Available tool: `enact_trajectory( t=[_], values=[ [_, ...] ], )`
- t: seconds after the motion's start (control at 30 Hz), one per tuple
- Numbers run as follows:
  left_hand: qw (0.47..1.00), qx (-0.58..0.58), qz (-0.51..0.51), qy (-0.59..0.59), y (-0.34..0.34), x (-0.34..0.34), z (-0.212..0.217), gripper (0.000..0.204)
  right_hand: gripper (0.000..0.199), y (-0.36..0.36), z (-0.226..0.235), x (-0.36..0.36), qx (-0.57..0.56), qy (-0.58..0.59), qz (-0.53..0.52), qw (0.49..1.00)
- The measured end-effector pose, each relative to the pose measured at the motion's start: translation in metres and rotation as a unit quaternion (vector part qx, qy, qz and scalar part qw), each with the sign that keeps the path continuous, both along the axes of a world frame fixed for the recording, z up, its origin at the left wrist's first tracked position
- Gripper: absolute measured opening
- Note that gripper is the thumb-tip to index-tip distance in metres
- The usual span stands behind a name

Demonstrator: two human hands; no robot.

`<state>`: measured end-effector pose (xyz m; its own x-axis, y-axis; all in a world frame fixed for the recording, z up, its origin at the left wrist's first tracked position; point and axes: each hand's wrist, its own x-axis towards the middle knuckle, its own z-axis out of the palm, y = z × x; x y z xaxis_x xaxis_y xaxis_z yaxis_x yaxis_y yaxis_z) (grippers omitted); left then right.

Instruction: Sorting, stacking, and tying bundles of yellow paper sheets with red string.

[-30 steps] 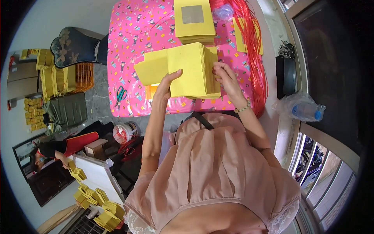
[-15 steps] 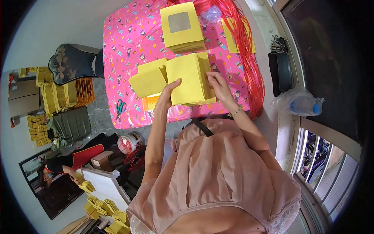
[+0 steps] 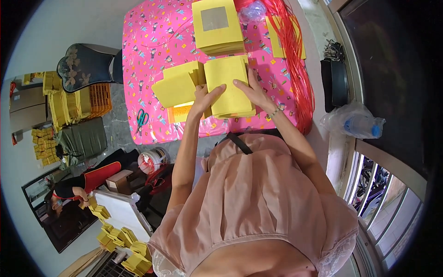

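A stack of yellow paper sheets [image 3: 228,76] lies between my hands near the front of the table. My left hand [image 3: 206,98] grips its left edge, the thumb on top and the fingers down the side. On the right edge, my right hand [image 3: 255,92] holds it the same way, thumb on the top sheet. Against the stack's left side leans another batch of yellow sheets [image 3: 177,85], partly folded up. Beyond them stands a taller yellow stack [image 3: 234,37] with a grey square on top.
A pink patterned cloth [image 3: 143,69] covers the table. Green-handled scissors [image 3: 142,119] lie at left, an orange-printed sheet [image 3: 180,113] near the front. Red strands [image 3: 300,92] hang along the right edge. A person [image 3: 76,189] handles yellow bundles at lower left; a chair [image 3: 83,69] stands at left.
My right hand has gone from the right-hand edge of the sheets to a grip with the thumb on top. The stack's edges look more even. The left batch now stands up more at its right edge.
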<state>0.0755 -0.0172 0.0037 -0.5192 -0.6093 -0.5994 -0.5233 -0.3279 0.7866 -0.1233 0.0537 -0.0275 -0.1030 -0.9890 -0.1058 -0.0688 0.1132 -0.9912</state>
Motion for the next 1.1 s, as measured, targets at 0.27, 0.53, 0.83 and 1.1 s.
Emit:
enact_trajectory(
  t=[0.27,0.53,0.83,1.1],
  values=[
    [0.924,0.107,0.255,0.264,0.032,0.005,-0.03,0.075,0.093,0.006,0.01,0.005,0.03,-0.058,0.004,0.998],
    [0.881,0.035,0.322,0.346,0.038,-0.006,-0.072,0.07,0.102,0.012,-0.006,0.004,0.024,-0.095,0.02,0.995],
    [0.882,0.078,0.353,0.303,0.04,-0.005,-0.073,0.074,0.077,0.016,-0.065,0.014,0.004,-0.234,-0.059,0.97],
    [0.874,0.092,0.343,0.332,0.041,-0.003,-0.083,0.073,0.085,0.015,-0.057,0.022,0.0,-0.332,-0.036,0.943]
  ],
)
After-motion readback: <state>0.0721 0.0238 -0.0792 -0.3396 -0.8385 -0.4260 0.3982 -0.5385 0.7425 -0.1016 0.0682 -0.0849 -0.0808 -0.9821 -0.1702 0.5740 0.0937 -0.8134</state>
